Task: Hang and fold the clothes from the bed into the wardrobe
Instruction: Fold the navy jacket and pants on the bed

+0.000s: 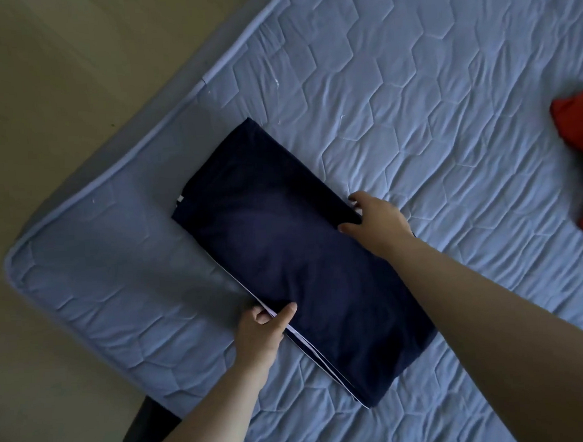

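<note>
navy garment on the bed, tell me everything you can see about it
The navy garment is dark blue, soft-looking cloth folded into a long flat rectangle, lying diagonally on the quilted blue mattress near its corner. Thin pale layered edges show along its lower-left side, and a small white mark sits at its left corner. The left hand pinches that layered edge, thumb on top. The right hand grips the opposite long edge, fingers curled under it. What kind of garment it is cannot be told.

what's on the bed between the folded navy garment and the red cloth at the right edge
Nothing: in the head view, only bare quilted blue mattress lies between the folded navy garment and the red cloth.
</note>
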A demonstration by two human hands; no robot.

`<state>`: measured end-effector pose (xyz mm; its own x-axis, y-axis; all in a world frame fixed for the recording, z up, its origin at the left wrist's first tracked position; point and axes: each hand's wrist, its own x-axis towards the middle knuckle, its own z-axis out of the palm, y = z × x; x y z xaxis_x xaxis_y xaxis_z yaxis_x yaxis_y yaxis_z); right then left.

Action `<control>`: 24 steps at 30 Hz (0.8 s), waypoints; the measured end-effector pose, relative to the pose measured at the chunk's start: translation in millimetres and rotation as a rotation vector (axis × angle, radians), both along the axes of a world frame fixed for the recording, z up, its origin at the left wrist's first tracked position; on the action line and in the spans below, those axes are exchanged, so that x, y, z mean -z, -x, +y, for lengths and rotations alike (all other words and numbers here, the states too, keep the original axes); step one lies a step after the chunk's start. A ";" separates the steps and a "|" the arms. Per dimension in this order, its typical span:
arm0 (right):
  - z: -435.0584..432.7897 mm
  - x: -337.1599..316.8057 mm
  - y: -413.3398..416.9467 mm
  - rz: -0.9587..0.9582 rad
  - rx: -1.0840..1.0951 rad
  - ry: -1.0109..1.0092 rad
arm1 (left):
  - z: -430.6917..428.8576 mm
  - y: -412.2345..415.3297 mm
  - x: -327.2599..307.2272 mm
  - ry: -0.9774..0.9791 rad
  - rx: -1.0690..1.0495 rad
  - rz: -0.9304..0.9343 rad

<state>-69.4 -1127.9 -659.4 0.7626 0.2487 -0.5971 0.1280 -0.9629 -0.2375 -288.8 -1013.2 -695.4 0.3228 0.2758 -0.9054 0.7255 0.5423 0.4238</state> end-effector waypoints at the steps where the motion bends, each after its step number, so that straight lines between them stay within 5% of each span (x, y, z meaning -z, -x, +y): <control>1: -1.5 3.5 -1.6 -0.001 -0.004 0.012 | -1.5 -0.1 2.1 0.019 -0.023 -0.020; 15: -13.8 2.8 -12.1 0.191 0.118 -0.128 | 8.4 -5.8 -6.4 0.068 -0.037 -0.008; 24: -21.8 -74.1 -41.6 0.037 0.358 -0.162 | 47.4 -70.2 -82.3 -0.101 0.051 -0.165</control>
